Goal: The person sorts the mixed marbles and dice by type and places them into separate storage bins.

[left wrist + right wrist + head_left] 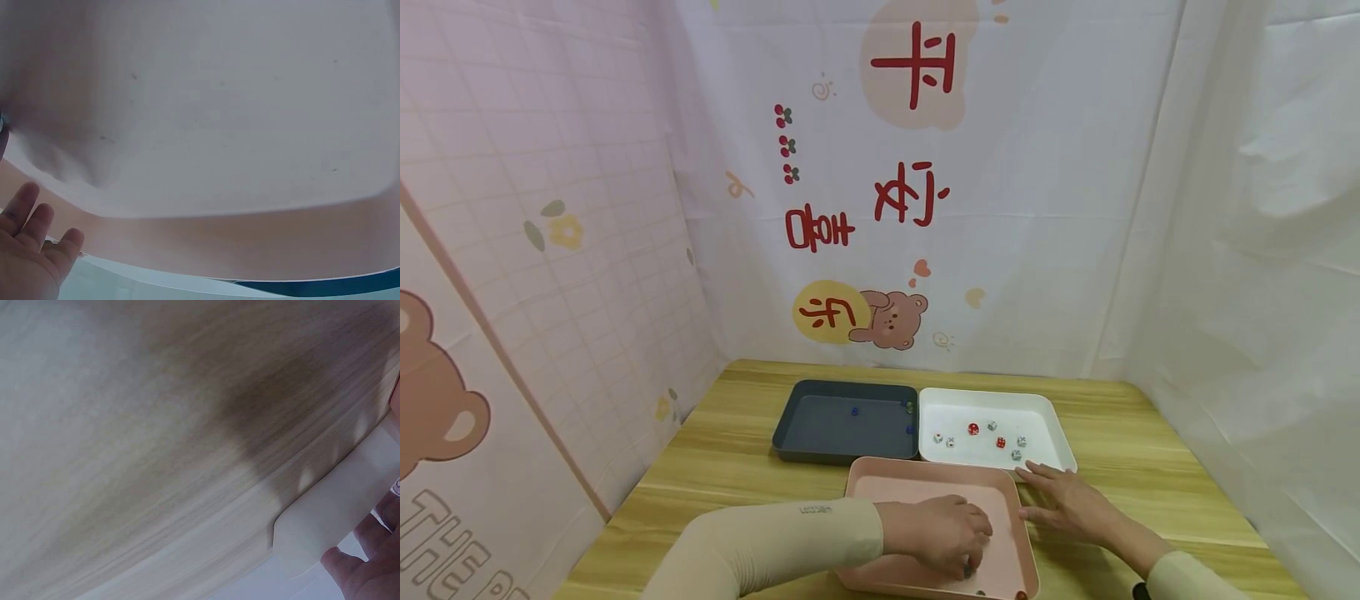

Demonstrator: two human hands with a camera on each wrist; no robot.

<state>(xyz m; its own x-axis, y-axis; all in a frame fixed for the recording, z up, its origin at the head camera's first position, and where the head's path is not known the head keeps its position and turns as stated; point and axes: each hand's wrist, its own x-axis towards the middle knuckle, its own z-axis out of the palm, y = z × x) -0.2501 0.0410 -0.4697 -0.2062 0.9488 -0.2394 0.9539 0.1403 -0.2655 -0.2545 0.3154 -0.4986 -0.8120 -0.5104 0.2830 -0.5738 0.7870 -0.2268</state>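
Note:
My left hand (943, 533) reaches down into the pink tray (925, 471), its fingers curled, and pinches a small dark piece (967, 572) at the fingertips; its kind is too small to tell. A bluish bit of it shows at the edge of the left wrist view, beside the hand (31, 256). Near the tray's front lie an orange-red piece (1021, 595) and a small grey-green one (981, 593). My right hand (1075, 504), fingers spread, rests at the pink tray's right rim and the white tray's near corner; its fingers (340, 565) touch the white tray.
Behind stands the white tray (992, 398) with red dice (1001, 442) and several pale dice (1017, 455). Left of it, a dark grey tray (842, 433) holds a few small blue pieces (854, 412) and a green one (910, 407). All stand on a wooden table (1135, 433) between hanging cloths.

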